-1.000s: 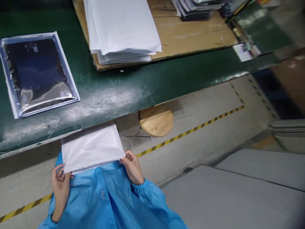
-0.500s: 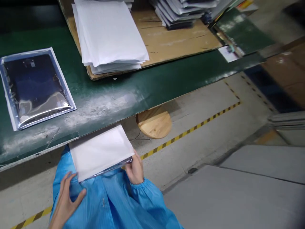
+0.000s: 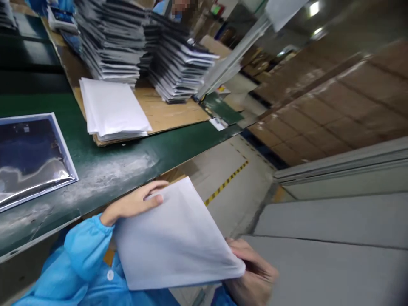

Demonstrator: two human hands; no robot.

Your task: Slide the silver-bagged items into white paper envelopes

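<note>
A flat white-backed packet [image 3: 175,238] is tilted in front of my body, its plain white side facing me. My left hand [image 3: 137,202] grips its upper left edge, with the thumb on the white face and the fingers over the edge. At the lower right corner my right hand [image 3: 251,270] is closed on the packet, its fingers partly hidden and blurred. On the green table lies a similar packet [image 3: 28,153], its clear front showing a dark panel inside. Beyond it, a pile of white packets [image 3: 114,108] rests on a cardboard sheet [image 3: 172,112].
Tall stacks of flat packets [image 3: 111,40] stand at the back of the green table [image 3: 134,155]. To the right are grey panels [image 3: 334,263] and stacked brown boxes [image 3: 318,114]. Yellow-and-black tape [image 3: 228,180] marks the floor. Part of another person [image 3: 180,8] shows at the back.
My left hand, apart from the packet before, has moved up onto its upper edge. The packet is raised and shifted right, its right corner still in my right hand. The view has tilted up.
</note>
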